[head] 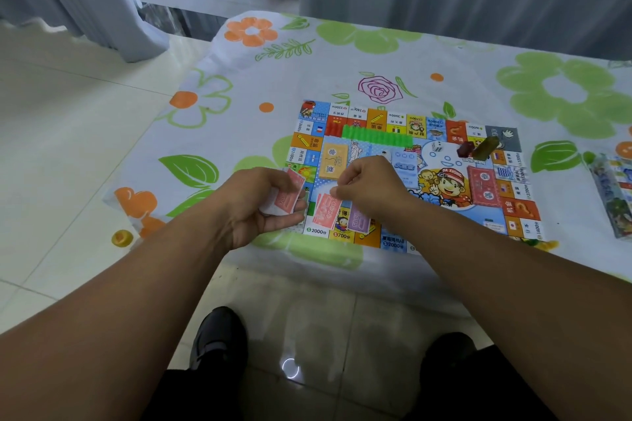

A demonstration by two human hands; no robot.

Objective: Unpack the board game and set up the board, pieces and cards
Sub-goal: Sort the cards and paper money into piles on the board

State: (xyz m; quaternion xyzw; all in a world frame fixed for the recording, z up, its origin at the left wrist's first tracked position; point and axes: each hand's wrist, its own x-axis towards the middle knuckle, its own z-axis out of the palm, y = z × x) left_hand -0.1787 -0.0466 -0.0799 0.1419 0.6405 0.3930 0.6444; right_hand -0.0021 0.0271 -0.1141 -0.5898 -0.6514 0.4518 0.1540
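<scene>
The colourful game board (444, 133) lies flat on the flowered tablecloth. My left hand (260, 205) grips a stack of pink play-money notes (289, 196) at the board's near left corner. My right hand (369, 184) hovers over the board's near edge, its fingertips pinched at a pink note (325, 212) lying there beside a purple note (359, 220). An orange card deck (333, 161), a blue deck (405, 166) and a red deck (484, 186) rest on the board's middle. A row of green houses (376, 137), a white die (437, 147) and dark red and olive pieces (478, 147) sit near the far side.
The game's box (612, 195) lies at the table's right edge. A small yellow object (122, 237) sits at the near left corner of the table (239, 79). Tiled floor lies to the left and below, with my shoes under the table's front edge. Grey curtains hang behind.
</scene>
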